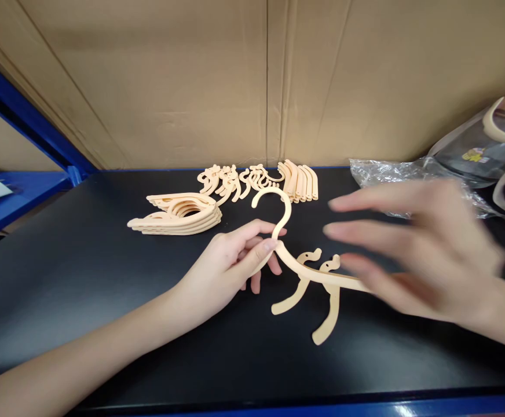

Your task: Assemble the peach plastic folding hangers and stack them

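Observation:
My left hand [239, 258] pinches a cream clothes hanger [298, 267] at the base of its hook, thumb in front and fingers behind. The hook curves up, and one arm of the hanger stretches to the right. Its other arm is largely hidden by my left hand. My right hand [426, 249], smeared by motion, is over the hanger's right end with its fingers apart; whether it touches the hanger I cannot tell. Below the hanger on the black table lie two loose curved cream pieces [330, 310], partly covered by it.
Folded cream hangers [178, 220] are stacked at the left. Loose hook-shaped pieces [222, 182] and a row of curved arms [298, 182] lie at the back against the cardboard [169, 87]. A clear plastic bag [387, 174] and a transparent container [474, 153] are at the right.

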The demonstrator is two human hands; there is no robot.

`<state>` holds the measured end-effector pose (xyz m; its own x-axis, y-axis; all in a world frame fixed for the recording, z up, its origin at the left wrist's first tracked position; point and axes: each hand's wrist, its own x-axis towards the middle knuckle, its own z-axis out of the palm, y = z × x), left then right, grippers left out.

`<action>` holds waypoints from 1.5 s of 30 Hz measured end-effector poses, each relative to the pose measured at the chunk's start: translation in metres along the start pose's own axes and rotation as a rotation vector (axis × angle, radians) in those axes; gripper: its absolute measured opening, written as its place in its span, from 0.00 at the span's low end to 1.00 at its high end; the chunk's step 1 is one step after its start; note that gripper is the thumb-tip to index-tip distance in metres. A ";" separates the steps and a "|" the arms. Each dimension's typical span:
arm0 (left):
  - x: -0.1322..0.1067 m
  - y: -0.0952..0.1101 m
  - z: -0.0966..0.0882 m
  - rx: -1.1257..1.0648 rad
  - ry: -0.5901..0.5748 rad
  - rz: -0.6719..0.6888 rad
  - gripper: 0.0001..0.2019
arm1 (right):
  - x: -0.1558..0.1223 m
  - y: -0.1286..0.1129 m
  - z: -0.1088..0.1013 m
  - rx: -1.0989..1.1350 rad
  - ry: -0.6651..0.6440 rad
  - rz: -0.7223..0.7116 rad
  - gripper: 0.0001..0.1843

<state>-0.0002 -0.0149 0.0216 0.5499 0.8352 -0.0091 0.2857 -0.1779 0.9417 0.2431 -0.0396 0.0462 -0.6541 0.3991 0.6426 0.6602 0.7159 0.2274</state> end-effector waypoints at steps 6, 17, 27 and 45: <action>-0.004 0.003 0.003 -0.050 -0.021 0.043 0.12 | -0.004 -0.011 0.031 0.070 -0.074 -0.045 0.11; -0.001 -0.001 0.001 -0.122 0.007 -0.012 0.13 | -0.014 -0.009 0.026 -0.024 -0.070 -0.104 0.14; 0.008 -0.015 -0.021 0.788 0.213 0.236 0.11 | -0.023 0.024 0.026 -0.031 -0.091 0.238 0.13; -0.004 -0.003 0.017 0.697 0.093 0.338 0.12 | -0.013 0.011 0.036 -0.124 -0.139 -0.223 0.15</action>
<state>0.0103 -0.0265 0.0128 0.6359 0.7119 0.2981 0.5585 -0.6910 0.4589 0.2460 -0.0165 0.0140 -0.8266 0.3207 0.4625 0.5293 0.7223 0.4451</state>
